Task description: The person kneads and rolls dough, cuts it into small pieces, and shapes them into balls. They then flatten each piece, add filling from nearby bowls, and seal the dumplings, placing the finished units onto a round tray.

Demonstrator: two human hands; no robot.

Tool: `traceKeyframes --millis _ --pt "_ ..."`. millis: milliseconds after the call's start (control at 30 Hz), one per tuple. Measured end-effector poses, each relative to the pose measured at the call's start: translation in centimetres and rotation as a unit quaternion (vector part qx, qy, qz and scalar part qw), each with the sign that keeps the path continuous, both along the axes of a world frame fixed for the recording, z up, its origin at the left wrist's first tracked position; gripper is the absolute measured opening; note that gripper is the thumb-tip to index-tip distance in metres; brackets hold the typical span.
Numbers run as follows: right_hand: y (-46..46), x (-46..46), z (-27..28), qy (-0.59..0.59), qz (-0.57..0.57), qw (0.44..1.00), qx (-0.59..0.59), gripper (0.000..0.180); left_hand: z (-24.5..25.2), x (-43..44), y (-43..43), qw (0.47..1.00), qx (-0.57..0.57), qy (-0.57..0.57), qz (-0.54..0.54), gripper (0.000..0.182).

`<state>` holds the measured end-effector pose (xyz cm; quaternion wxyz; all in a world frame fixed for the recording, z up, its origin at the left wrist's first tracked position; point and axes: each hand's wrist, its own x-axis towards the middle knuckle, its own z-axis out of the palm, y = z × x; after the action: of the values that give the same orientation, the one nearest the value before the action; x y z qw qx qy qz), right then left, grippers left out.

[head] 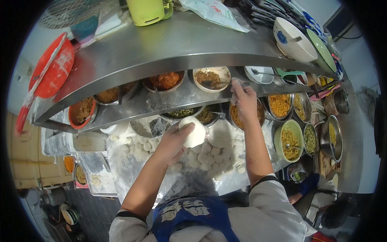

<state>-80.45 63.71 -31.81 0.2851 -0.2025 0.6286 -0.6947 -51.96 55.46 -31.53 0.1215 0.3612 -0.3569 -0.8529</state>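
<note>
My left hand (175, 140) holds a flattened round of white dough (192, 133) above the floured worktop (121, 178). Up at the shelf, my right hand (244, 96) grips the handle of a metal spoon (223, 83). The spoon's bowl end rests in a white bowl of brown minced filling (211, 75). To the left of that stands a bowl of red filling (165, 80). Below my hands, many small dough pieces (208, 157) lie in loose flour.
A steel shelf (169, 42) overhangs the worktop. On the right are a green basket of yellow filling (288, 140), a steel bowl (331, 137) and a bowl of chopped greens (310, 139). A red pan-shaped utensil (57, 66) hangs at left. Another person's hand (294, 198) shows at lower right.
</note>
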Motion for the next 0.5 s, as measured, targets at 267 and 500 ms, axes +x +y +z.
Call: traceKeyframes --millis 267,500 --pt "0.5 -0.7 2.1 0.522 0.005 0.850 0.065 0.019 0.6 -7.6 -5.0 0.992 0.054 -0.014 0.117 0.038" --pt "-0.8 0.2 4.3 0.483 0.051 0.873 0.031 0.021 0.0 -9.6 -5.9 0.984 0.054 0.002 0.168 0.036"
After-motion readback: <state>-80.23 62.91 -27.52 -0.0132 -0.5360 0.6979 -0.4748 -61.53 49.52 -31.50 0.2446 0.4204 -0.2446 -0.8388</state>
